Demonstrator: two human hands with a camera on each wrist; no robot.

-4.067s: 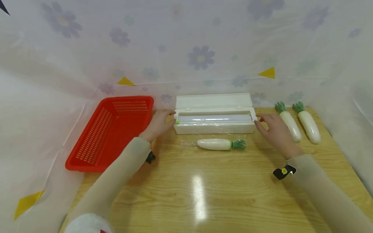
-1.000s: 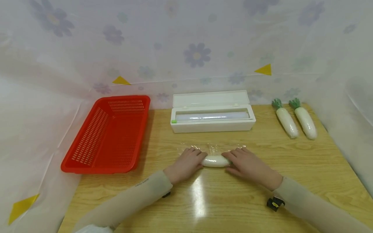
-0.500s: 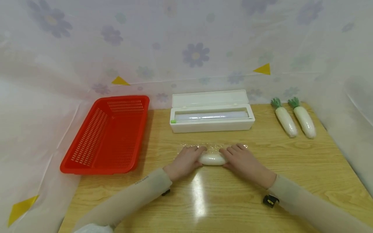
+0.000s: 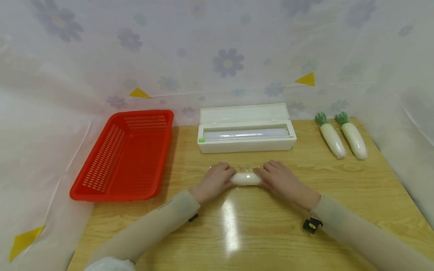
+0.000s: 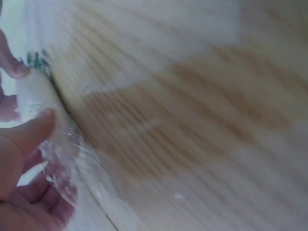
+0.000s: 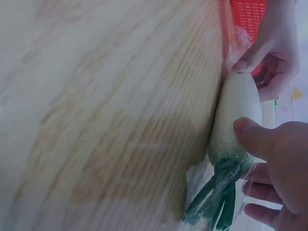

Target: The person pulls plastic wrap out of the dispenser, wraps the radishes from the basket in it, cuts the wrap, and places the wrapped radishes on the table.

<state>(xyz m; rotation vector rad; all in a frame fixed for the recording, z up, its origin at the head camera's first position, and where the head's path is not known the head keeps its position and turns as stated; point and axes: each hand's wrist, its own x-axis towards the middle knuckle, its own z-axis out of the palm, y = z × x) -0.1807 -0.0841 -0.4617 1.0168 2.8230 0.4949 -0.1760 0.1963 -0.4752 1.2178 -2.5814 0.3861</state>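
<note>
A white radish (image 4: 245,179) with green leaf stubs (image 6: 222,192) lies crosswise on the table in front of the film box, with clear cling film (image 4: 245,168) around it and past its far side. My left hand (image 4: 215,180) holds the tapered end, its thumb on the near side and its fingers on the far side. At the leafy end my right hand (image 4: 279,180) holds the radish the same way, thumb on its skin in the right wrist view. Loose film bunches at the left hand's fingers (image 5: 36,192) in the left wrist view.
Behind the radish stands a white cling film box (image 4: 247,145), lid raised, with a film roll (image 4: 245,134) inside. A red plastic basket (image 4: 115,196) stands at the left. Two more wrapped radishes (image 4: 333,141) lie at the back right. A floral curtain (image 4: 190,45) closes off the back.
Both hands went from the box's ends to the radish and took hold of it. Over the last second the radish has rolled away from me toward the box, over the film.
</note>
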